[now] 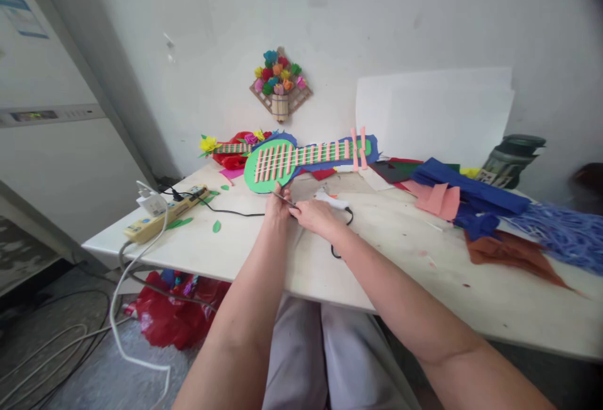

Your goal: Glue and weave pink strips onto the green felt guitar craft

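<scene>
A craft lute (268,168) with a green body, a blue border, pink bars and pale strings is propped on the table in front of me. My left hand (279,203) is closed just below its rounded lower edge, fingertips close to the green rim; what the fingers pinch is too small to make out. Between my hands slants a thin dark stick-like thing (286,199), its near end in the closed fingers of my right hand (315,215). Just behind that hand lies a white glue gun (333,200) with a black cord.
A power strip (164,214) with plugs and loose cords lies at left, among green paper leaves (217,226). Behind the lute is a second decorated instrument (230,148). Coloured paper (471,187), blue shreds (565,231) and a dark bottle (511,160) occupy the right.
</scene>
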`<state>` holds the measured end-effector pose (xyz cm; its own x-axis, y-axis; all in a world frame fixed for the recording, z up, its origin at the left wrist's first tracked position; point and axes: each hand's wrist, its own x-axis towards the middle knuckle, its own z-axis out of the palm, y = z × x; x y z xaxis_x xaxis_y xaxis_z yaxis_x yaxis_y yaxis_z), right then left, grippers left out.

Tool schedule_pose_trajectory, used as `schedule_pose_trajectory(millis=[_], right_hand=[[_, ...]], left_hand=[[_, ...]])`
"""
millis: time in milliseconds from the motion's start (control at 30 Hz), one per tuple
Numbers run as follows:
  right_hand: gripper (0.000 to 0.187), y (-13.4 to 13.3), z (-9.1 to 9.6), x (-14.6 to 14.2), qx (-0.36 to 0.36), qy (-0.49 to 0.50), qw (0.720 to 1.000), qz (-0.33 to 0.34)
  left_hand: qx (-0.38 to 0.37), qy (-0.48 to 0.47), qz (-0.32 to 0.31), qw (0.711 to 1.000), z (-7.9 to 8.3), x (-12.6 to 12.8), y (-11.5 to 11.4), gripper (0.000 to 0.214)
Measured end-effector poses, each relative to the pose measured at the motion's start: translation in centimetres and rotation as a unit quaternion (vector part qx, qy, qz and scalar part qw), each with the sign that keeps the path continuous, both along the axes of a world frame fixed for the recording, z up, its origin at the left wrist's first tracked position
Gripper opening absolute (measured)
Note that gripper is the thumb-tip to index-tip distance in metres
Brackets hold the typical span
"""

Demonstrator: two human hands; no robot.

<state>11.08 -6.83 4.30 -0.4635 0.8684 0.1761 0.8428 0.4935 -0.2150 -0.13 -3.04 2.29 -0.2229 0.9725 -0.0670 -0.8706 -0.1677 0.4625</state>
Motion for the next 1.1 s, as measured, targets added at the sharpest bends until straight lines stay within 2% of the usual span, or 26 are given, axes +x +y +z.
schedule_pose_trajectory(millis=[100, 167, 267, 400, 467, 567, 733, 900, 1100], right_hand=[[0.038, 0.8, 0.1, 0.5, -0.087, 0.042, 0.995, 0.021], [0.027, 1.4, 0.1, 1.0, -0.165, 0.087, 0.979, 0.080], [0.036, 1.7, -0.3, 1.7, -0.289, 0.196, 0.932, 0.101], [0.051, 1.8, -0.5, 2.5, -0.358, 0.286, 0.880, 0.122], [0.053, 2.0, -0.4, 3.2, -0.374, 0.300, 0.866, 0.142], [0.047, 2.6, -0.2, 4.6, -0.375, 0.317, 0.854, 0.171], [0.025, 3.6, 0.1, 7.2, -0.338, 0.346, 0.867, 0.118], [0.031, 4.2, 0.1, 9.0, -0.352, 0.360, 0.857, 0.110], [0.031, 4.5, -0.2, 9.1, -0.328, 0.385, 0.856, 0.107]], left_hand=[[0.033, -0.025, -0.028, 0.999, 0.0, -0.6, -0.4, 0.025], [0.041, -0.023, -0.033, 0.998, -0.1, -0.8, -0.5, 0.025], [0.037, -0.001, -0.017, 0.999, -0.2, -0.7, -0.4, 0.021], [0.019, 0.040, 0.046, 0.998, -0.5, -0.5, 0.3, 0.018], [0.005, 0.061, 0.087, 0.994, -0.8, -0.5, 0.7, 0.016], [-0.008, 0.085, 0.099, 0.991, -1.2, -0.8, 0.9, 0.013], [-0.013, 0.115, 0.102, 0.988, -1.4, -1.3, 0.8, 0.021], [-0.005, 0.123, 0.097, 0.988, -1.4, -1.4, 0.9, 0.023], [0.015, 0.132, 0.083, 0.988, -1.7, -1.3, 1.0, 0.025]])
